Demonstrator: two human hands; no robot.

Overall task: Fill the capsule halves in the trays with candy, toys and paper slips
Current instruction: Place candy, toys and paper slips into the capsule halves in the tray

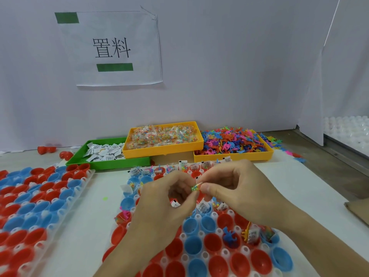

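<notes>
Both hands' curled fingers (207, 187) pinch one candy packet (195, 186) (small, clear).

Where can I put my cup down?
The bare white strip between the left capsule tray and the middle capsule tray is free, and the table right of the middle tray. The back is crowded with bins.

Supply bins (162, 140) behind capsule trays (199, 236)
</notes>
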